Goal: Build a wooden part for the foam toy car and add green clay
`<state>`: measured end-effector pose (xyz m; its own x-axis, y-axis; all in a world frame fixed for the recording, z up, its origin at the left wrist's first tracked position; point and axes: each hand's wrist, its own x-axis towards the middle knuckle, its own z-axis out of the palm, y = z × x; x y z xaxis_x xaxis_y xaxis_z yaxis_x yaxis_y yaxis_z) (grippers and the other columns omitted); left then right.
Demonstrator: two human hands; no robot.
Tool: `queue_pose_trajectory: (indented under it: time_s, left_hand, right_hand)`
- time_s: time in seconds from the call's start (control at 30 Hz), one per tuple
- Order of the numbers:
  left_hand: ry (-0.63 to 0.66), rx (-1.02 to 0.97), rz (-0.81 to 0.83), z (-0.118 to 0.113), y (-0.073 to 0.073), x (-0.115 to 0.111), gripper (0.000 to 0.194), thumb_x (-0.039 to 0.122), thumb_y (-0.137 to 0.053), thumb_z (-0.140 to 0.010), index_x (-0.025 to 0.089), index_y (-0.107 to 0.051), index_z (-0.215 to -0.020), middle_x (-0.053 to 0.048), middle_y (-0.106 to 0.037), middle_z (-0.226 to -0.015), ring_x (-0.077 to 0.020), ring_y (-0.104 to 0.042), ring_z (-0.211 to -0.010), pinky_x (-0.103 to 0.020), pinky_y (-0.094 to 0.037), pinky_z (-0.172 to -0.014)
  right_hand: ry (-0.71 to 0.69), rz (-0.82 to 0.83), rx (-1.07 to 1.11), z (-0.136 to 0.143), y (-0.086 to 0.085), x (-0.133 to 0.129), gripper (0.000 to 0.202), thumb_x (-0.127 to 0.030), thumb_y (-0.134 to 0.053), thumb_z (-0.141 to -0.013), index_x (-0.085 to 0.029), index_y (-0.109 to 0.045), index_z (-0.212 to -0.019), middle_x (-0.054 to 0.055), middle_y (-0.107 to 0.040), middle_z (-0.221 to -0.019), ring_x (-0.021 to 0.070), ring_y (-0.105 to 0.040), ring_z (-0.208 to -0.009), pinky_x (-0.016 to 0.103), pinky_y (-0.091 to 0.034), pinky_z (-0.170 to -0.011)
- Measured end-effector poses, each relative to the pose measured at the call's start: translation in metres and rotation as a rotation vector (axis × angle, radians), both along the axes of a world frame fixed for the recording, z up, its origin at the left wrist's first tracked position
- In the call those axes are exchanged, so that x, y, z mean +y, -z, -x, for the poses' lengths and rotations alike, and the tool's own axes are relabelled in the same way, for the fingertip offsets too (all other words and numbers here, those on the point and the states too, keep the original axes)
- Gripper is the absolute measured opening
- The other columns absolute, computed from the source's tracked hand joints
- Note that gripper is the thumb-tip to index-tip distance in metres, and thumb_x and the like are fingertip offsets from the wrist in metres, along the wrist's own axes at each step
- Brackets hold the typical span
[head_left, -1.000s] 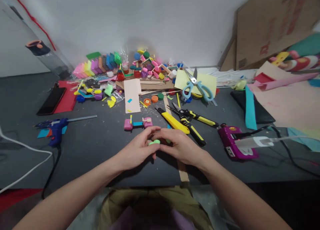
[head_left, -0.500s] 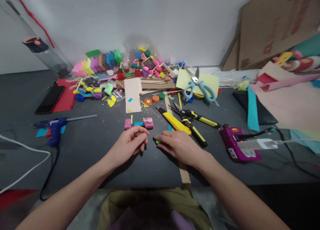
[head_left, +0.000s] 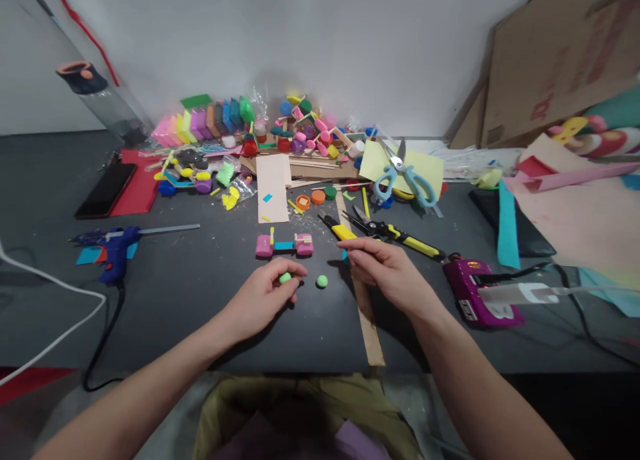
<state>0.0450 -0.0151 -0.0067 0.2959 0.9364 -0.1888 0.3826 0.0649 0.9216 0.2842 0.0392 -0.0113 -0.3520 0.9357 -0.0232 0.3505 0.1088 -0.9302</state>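
Observation:
My left hand (head_left: 265, 296) is closed, pinching a small light-green clay ball (head_left: 285, 278) between thumb and fingers. A second green clay ball (head_left: 322, 282) rests on the dark table between my two hands. To the right of it, my right hand (head_left: 387, 270) hovers with its index finger stretched out and nothing visible in it. It partly covers a yellow utility knife (head_left: 344, 232). Just beyond my left hand stands a small model car (head_left: 285, 246) with pink clay wheels and a blue middle.
Pliers (head_left: 400, 237) and light-blue scissors (head_left: 399, 163) lie behind my right hand. A blue glue gun (head_left: 116, 247) is at left, a purple power strip (head_left: 467, 293) at right. Coloured clay packs (head_left: 203, 123), clay models (head_left: 305, 127) and a beige card (head_left: 273, 187) line the back.
My right hand has lifted and moved right, leaving a green ball on the table. The other green ball now shows in my left hand. The view has shifted slightly.

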Motion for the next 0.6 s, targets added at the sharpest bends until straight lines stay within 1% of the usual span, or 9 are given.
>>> queue_pose_trajectory:
  time_s: [0.07, 0.1, 0.13, 0.23, 0.3, 0.37, 0.47, 0.6]
  left_hand:
    - [0.044, 0.113, -0.119, -0.003, 0.000, -0.006, 0.016, 0.023, -0.049, -0.098, 0.018, -0.060, -0.108, -0.002, -0.068, -0.086, -0.0120, -0.063, -0.065, -0.025, -0.046, -0.063]
    - [0.073, 0.175, -0.180, -0.006, 0.000, -0.009, 0.013, 0.023, -0.053, -0.097, 0.018, -0.060, -0.106, -0.002, -0.070, -0.088, -0.0137, -0.066, -0.069, -0.025, -0.046, -0.065]
    - [0.106, 0.239, -0.240, -0.009, 0.000, -0.011, 0.011, 0.024, -0.058, -0.095, 0.018, -0.061, -0.104, -0.002, -0.071, -0.086, -0.0156, -0.067, -0.070, -0.026, -0.044, -0.064]
    - [0.194, 0.431, -0.419, -0.019, 0.002, -0.016, 0.019, 0.032, -0.071, -0.089, 0.016, -0.062, -0.095, -0.004, -0.071, -0.075, -0.0216, -0.067, -0.065, -0.027, -0.034, -0.054]
    - [0.228, 0.540, -0.536, -0.025, 0.005, -0.015, 0.024, 0.038, -0.071, -0.089, 0.015, -0.063, -0.091, -0.007, -0.073, -0.076, -0.0245, -0.068, -0.066, -0.028, -0.029, -0.053]
    - [0.250, 0.628, -0.642, -0.030, 0.008, -0.012, 0.030, 0.044, -0.068, -0.090, 0.014, -0.063, -0.088, -0.009, -0.073, -0.076, -0.0259, -0.069, -0.068, -0.029, -0.028, -0.052]
    - [0.285, 0.714, -0.775, -0.038, 0.015, -0.006, 0.034, 0.049, -0.065, -0.091, 0.015, -0.063, -0.083, -0.008, -0.071, -0.075, -0.0253, -0.069, -0.069, -0.030, -0.029, -0.052]
    - [0.289, 0.781, -0.881, -0.043, 0.023, -0.002, 0.039, 0.054, -0.064, -0.089, 0.015, -0.063, -0.083, -0.007, -0.069, -0.075, -0.0245, -0.068, -0.065, -0.032, -0.029, -0.051]
  right_hand:
    - [0.022, 0.073, 0.068, -0.001, 0.001, 0.002, 0.045, -0.053, -0.053, -0.092, -0.017, -0.071, -0.113, -0.003, -0.049, -0.062, 0.0084, -0.035, -0.045, 0.023, -0.026, -0.043]
    - [0.029, 0.100, 0.090, 0.000, 0.001, 0.002, 0.048, -0.055, -0.054, -0.091, -0.015, -0.071, -0.112, -0.004, -0.046, -0.061, 0.0076, -0.031, -0.045, 0.023, -0.023, -0.042]
    - [0.039, 0.120, 0.107, 0.000, 0.000, 0.002, 0.049, -0.056, -0.055, -0.090, -0.014, -0.071, -0.111, -0.005, -0.044, -0.060, 0.0072, -0.030, -0.045, 0.023, -0.021, -0.042]
    - [0.069, 0.142, 0.126, 0.003, -0.003, -0.001, 0.048, -0.055, -0.058, -0.089, -0.012, -0.073, -0.106, -0.006, -0.039, -0.057, 0.0073, -0.029, -0.046, 0.023, -0.019, -0.043]
    - [0.086, 0.128, 0.119, 0.004, -0.003, -0.002, 0.046, -0.054, -0.060, -0.088, -0.013, -0.074, -0.102, -0.006, -0.041, -0.057, 0.0077, -0.030, -0.048, 0.023, -0.020, -0.044]
    - [0.092, 0.105, 0.104, 0.004, -0.002, -0.003, 0.042, -0.052, -0.062, -0.087, -0.014, -0.075, -0.100, -0.005, -0.043, -0.058, 0.0082, -0.031, -0.049, 0.024, -0.022, -0.045]
    - [0.088, 0.073, 0.078, 0.001, 0.000, -0.002, 0.038, -0.048, -0.063, -0.086, -0.015, -0.076, -0.097, -0.006, -0.044, -0.056, 0.0090, -0.032, -0.049, 0.024, -0.024, -0.047]
    - [0.070, 0.045, 0.045, 0.000, 0.000, -0.003, 0.032, -0.044, -0.063, -0.086, -0.017, -0.077, -0.097, -0.006, -0.045, -0.052, 0.0104, -0.033, -0.049, 0.025, -0.027, -0.050]
